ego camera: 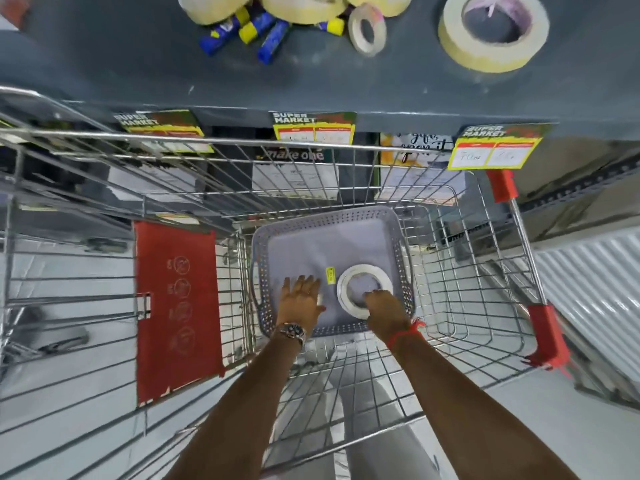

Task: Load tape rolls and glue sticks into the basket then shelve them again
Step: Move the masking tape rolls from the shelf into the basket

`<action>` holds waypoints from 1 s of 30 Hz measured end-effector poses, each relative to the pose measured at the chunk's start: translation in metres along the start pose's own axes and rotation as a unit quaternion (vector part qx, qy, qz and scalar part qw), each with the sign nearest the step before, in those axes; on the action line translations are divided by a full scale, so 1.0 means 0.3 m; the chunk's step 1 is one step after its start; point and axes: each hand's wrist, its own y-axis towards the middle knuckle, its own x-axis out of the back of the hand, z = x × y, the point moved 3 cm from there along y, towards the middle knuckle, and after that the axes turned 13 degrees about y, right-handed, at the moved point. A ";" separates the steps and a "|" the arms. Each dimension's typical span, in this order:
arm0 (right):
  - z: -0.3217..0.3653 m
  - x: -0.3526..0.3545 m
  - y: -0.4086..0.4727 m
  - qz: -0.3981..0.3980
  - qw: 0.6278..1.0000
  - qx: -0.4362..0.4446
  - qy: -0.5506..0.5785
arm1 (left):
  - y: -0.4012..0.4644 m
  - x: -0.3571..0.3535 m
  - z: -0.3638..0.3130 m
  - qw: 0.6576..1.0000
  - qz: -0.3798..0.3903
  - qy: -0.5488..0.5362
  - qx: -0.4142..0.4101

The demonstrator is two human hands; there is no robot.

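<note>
White tape roll (364,289) lies flat in the grey perforated basket (325,216) — right hand (382,308) grips it, left hand (300,295) spread flat

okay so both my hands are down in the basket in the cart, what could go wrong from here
The right hand holds the tape roll only at its near edge, so it might slip on lifting. The basket sits loose in the wire cart and could shift. On the shelf, the glue sticks lie unrestrained and might roll.
</note>
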 end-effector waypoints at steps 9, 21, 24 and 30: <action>0.229 0.444 -0.162 -0.292 0.946 0.080 0.118 | -0.102 0.479 0.028 0.928 -0.369 -0.046 -0.025; 0.310 1.097 0.015 -0.443 0.893 0.068 0.044 | 0.134 1.232 0.126 0.910 -0.406 0.074 0.041; 0.284 1.105 0.072 -0.397 0.917 0.020 0.012 | 0.181 1.245 0.132 0.919 -0.365 0.146 -0.003; 0.279 1.083 0.079 -0.404 0.914 0.017 -0.012 | 0.182 1.235 0.130 0.893 -0.413 0.177 -0.036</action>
